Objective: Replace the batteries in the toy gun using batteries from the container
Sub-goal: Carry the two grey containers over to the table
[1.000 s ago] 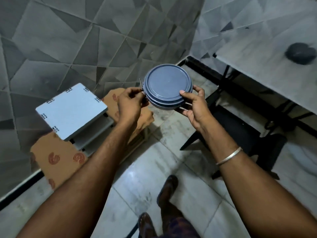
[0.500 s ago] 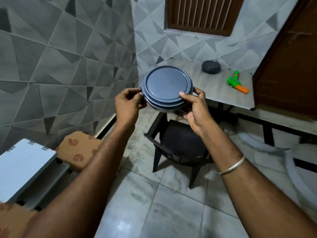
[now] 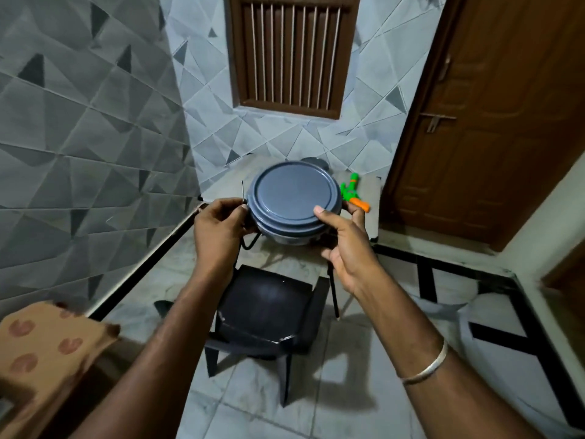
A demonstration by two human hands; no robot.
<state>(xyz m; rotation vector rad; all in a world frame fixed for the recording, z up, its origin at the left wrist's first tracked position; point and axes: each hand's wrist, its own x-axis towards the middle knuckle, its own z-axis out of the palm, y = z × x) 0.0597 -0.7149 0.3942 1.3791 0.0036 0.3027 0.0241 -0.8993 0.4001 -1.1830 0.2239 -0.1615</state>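
Note:
A round grey-blue container [image 3: 294,198] with its lid on is held in the air between both hands. My left hand [image 3: 218,229] grips its left rim and also pinches a thin dark tool whose tip sticks up. My right hand [image 3: 343,245] grips the right rim, thumb on the lid. Behind it, a green and orange toy gun [image 3: 353,193] lies on the small table [image 3: 373,198], partly hidden by the container. The container's contents are hidden.
A dark plastic chair [image 3: 266,312] stands in front of the table, right below my hands. A dark round object [image 3: 315,161] peeks over the container on the table. A brown door [image 3: 490,122] is to the right, an orange-covered stool [image 3: 41,346] at lower left.
The view has swung right and forward: the table, toy gun and chair now lie straight ahead and closer. Both hands keep the same hold on the container.

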